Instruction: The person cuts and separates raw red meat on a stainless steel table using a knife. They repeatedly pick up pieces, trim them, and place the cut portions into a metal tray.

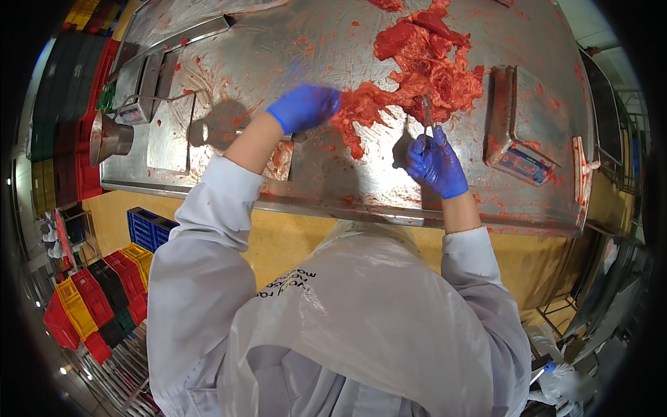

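Note:
My blue-gloved left hand (306, 110), somewhat blurred, is closed at the left end of a strip of raw red meat (365, 108). That strip stretches to a larger heap of raw meat (434, 66) farther back. In my blue-gloved right hand (438, 163) is a knife (427, 111), its thin blade pointing away from me against the heap's near edge. The fingers wrap round the handle and hide most of it. Both hands are over the steel table (326, 163), which is smeared with red.
At the right stands a steel scale (531, 125) with a small display. Another scale (139, 90) and a metal funnel-shaped piece (111, 139) are at the left. A flat metal plate (170, 135) lies near them. Stacked coloured crates (97, 295) stand on the floor at left.

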The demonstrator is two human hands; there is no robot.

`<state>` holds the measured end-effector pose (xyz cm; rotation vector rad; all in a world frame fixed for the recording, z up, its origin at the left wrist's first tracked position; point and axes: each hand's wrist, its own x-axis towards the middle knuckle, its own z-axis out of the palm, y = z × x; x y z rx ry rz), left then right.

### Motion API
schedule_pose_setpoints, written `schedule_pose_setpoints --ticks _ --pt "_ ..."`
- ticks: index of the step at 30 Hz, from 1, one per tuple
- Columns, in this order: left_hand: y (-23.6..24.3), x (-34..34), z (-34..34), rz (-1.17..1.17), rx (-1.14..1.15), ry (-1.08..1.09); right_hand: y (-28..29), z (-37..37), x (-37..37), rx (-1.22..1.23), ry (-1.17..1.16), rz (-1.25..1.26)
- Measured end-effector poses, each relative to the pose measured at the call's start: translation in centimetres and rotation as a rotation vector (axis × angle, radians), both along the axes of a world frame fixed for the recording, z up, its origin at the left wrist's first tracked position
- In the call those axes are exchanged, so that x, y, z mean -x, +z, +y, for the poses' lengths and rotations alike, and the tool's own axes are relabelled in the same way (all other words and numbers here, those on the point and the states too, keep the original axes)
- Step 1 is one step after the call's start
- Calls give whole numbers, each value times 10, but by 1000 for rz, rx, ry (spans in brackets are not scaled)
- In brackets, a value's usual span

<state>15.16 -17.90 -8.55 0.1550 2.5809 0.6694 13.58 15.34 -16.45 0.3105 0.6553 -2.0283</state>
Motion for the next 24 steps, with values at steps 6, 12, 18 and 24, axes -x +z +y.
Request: schedule_pose_setpoints --ticks 6,12,18,24 --pt "-42 11 52 488 -57 176 11 11 4 113 -1 28" --pt "-107 88 132 494 -239 283 6 -4 16 165 109 -19" --pt "-88 83 -23 137 -72 411 5 14 8 81 -74 -223" --pt "-81 48 -103 384 221 628 23 -2 -7 10 27 13"
